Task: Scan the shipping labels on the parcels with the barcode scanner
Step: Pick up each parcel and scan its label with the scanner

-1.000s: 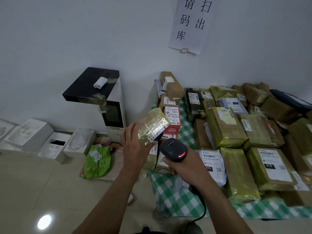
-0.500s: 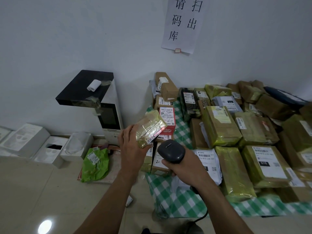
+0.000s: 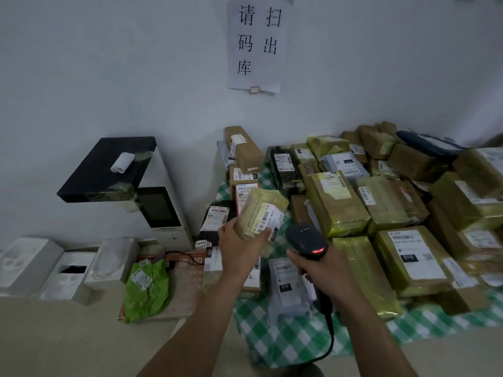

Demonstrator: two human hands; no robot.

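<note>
My left hand [image 3: 239, 251] holds a small parcel [image 3: 258, 216] wrapped in yellowish tape, lifted above the pile with its white barcode label turned toward the right. Just to its right, my right hand [image 3: 324, 273] grips a black corded barcode scanner [image 3: 306, 239] by the handle. The scanner's head points up at the label and a red light glows on its back. Many more taped cardboard parcels [image 3: 337, 202] with white labels lie on a green checked cloth [image 3: 288, 338].
A black-topped white machine [image 3: 160, 208] with a screen stands left of the pile, a paper roll [image 3: 122, 162] on top. White foam inserts [image 3: 68, 270] and a green mailer bag [image 3: 147, 289] lie on the floor at the left. A paper sign [image 3: 257, 42] hangs on the wall.
The held parcel has turned so its label faces the scanner more. The scanner's red light went off and is lit again. The camera view has shifted.
</note>
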